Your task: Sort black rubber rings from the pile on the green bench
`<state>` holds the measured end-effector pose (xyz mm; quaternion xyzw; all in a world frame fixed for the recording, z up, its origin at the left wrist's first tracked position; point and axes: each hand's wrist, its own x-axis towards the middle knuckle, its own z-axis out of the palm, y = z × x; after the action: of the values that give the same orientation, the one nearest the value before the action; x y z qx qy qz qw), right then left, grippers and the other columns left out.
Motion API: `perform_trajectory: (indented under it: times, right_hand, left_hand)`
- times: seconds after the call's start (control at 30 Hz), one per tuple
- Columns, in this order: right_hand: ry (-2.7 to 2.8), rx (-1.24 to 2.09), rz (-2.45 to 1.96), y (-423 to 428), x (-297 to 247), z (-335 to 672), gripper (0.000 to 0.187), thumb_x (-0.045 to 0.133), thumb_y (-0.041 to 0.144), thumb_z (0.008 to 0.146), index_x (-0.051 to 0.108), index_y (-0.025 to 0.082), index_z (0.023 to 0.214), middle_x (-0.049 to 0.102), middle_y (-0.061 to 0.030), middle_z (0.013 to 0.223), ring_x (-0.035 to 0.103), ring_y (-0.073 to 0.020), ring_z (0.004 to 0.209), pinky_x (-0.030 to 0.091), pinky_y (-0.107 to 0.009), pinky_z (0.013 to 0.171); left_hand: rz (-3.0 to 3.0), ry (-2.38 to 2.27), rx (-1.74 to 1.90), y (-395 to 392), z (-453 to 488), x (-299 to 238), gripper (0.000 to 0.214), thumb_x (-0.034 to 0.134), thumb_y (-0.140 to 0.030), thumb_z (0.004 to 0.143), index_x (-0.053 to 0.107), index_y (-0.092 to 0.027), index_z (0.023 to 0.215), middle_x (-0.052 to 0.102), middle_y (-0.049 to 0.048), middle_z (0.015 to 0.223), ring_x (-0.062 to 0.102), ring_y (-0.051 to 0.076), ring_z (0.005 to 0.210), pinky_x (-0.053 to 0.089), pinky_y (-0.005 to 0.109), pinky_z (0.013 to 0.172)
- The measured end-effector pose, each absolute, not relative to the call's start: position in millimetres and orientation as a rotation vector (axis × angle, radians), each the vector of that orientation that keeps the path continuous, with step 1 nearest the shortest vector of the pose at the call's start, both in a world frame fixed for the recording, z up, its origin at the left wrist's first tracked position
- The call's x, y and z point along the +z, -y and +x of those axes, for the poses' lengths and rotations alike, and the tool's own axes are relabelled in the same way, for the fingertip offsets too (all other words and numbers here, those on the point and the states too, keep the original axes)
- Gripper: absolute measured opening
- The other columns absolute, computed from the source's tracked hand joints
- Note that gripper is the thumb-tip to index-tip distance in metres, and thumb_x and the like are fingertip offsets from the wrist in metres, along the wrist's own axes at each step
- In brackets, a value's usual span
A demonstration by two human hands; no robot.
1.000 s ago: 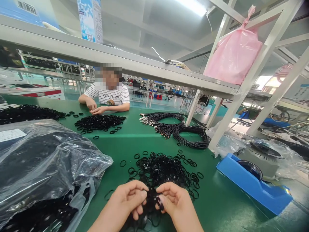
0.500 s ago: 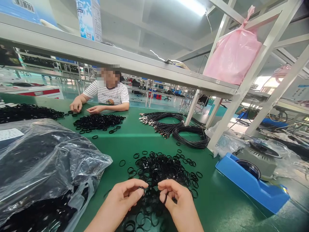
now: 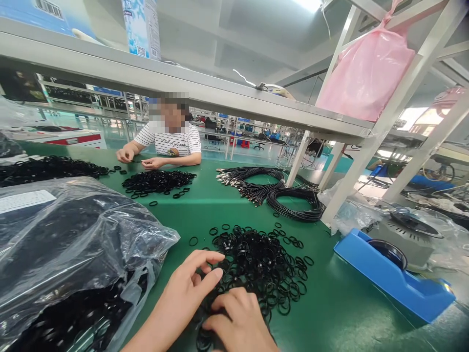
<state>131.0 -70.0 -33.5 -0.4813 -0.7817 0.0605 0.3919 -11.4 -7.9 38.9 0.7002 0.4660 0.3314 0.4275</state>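
The left hand is spreading open beside the heap of black rubber O-rings (loose on the green surface), while the right hand is dropping from its raised pinch, curling into them, any grip hidden.

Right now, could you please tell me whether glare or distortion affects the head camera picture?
In the head view, the white ceiling light burns out at the top edge, the clear plastic bag throws white glare, the wide lens bows the long white shelf, and the black ring pile merges into a dark mass.
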Motion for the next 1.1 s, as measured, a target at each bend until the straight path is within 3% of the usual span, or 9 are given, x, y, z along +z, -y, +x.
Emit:
perform_trajectory:
  times: [0.1, 0.17, 0.27, 0.33, 0.5, 0.7, 0.83, 0.97, 1.1]
  right_hand:
    - [1.877, 0.123, -1.258, 67, -37, 125, 0.017, 0.073, 0.009, 0.065, 0.060, 0.020, 0.062, 0.063, 0.0009, 0.081, 0.052, -0.0192, 0.081, 0.032, -0.031, 0.067]
    - [1.706, 0.347, -1.343, 67, -23, 135, 0.016, 0.064, 0.007, 0.073, 0.061, 0.020, 0.064, 0.061, 0.0015, 0.075, 0.052, -0.0160, 0.075, 0.035, -0.030, 0.068]
    - [1.380, 0.802, -1.428, 67, 1, 155, 0.011, 0.062, 0.023, 0.079, 0.068, 0.019, 0.071, 0.063, -0.0001, 0.070, 0.053, -0.0148, 0.065, 0.039, -0.026, 0.062]
    - [1.202, 0.990, -1.358, 66, 7, 163, 0.018, 0.065, 0.034, 0.077, 0.071, 0.017, 0.075, 0.065, -0.0020, 0.070, 0.055, -0.0157, 0.063, 0.042, -0.026, 0.061]
    - [1.043, 1.018, -1.281, 65, 9, 162, 0.020, 0.069, 0.034, 0.070, 0.069, 0.015, 0.065, 0.061, -0.0013, 0.059, 0.052, -0.0145, 0.059, 0.041, -0.025, 0.058]
    - [1.004, 1.031, -1.280, 66, 17, 164, 0.017, 0.065, 0.030, 0.066, 0.069, 0.016, 0.058, 0.061, -0.0012, 0.053, 0.053, -0.0150, 0.056, 0.040, -0.026, 0.058]
    - [1.039, 1.126, -1.281, 64, 14, 166, 0.015, 0.064, 0.027, 0.064, 0.073, 0.016, 0.059, 0.064, -0.0028, 0.053, 0.054, -0.0151, 0.055, 0.039, -0.025, 0.057]
    - [1.021, 1.110, -1.206, 63, 9, 162, 0.017, 0.073, 0.033, 0.063, 0.074, 0.016, 0.062, 0.066, -0.0032, 0.055, 0.054, -0.0153, 0.055, 0.039, -0.026, 0.057]
    - [0.970, 1.085, -1.155, 62, 6, 160, 0.025, 0.080, 0.039, 0.059, 0.071, 0.015, 0.061, 0.064, -0.0023, 0.056, 0.053, -0.0142, 0.055, 0.039, -0.026, 0.059]
  left_hand:
    - [1.780, -1.140, 0.812, 5, -13, 39, 0.022, 0.053, -0.039, 0.083, 0.065, -0.026, 0.096, 0.061, 0.0002, 0.096, 0.055, 0.021, 0.085, 0.042, 0.029, 0.069]
    - [1.816, -1.105, 0.777, 5, -13, 38, 0.021, 0.052, -0.038, 0.085, 0.066, -0.026, 0.093, 0.063, 0.0002, 0.095, 0.056, 0.021, 0.086, 0.042, 0.030, 0.073]
    - [1.765, -1.018, 0.679, 9, -8, 30, 0.026, 0.051, -0.043, 0.087, 0.065, -0.028, 0.101, 0.066, 0.0001, 0.099, 0.058, 0.021, 0.092, 0.044, 0.029, 0.076]
    - [1.667, -0.932, 0.617, 13, -3, 24, 0.030, 0.054, -0.046, 0.084, 0.063, -0.026, 0.105, 0.067, 0.0003, 0.093, 0.060, 0.020, 0.084, 0.047, 0.026, 0.067]
    - [1.541, -0.886, 0.689, 16, 7, 23, 0.019, 0.060, -0.036, 0.080, 0.065, -0.018, 0.079, 0.056, -0.0047, 0.059, 0.054, 0.013, 0.056, 0.042, 0.021, 0.054]
    - [1.495, -0.950, 0.751, 13, 5, 27, 0.021, 0.061, -0.036, 0.078, 0.071, -0.018, 0.081, 0.059, -0.0026, 0.061, 0.052, 0.013, 0.056, 0.040, 0.021, 0.050]
    - [1.498, -0.920, 0.750, 12, 4, 19, 0.027, 0.058, -0.042, 0.081, 0.067, -0.017, 0.085, 0.059, -0.0022, 0.059, 0.051, 0.013, 0.052, 0.041, 0.023, 0.049]
    - [1.439, -0.816, 0.788, 15, 6, 17, 0.033, 0.057, -0.052, 0.081, 0.062, -0.020, 0.087, 0.061, -0.0011, 0.067, 0.057, 0.016, 0.062, 0.047, 0.024, 0.052]
    - [1.465, -0.872, 0.799, 16, 7, 21, 0.024, 0.065, -0.042, 0.078, 0.064, -0.018, 0.077, 0.058, -0.0031, 0.060, 0.057, 0.015, 0.061, 0.047, 0.024, 0.058]
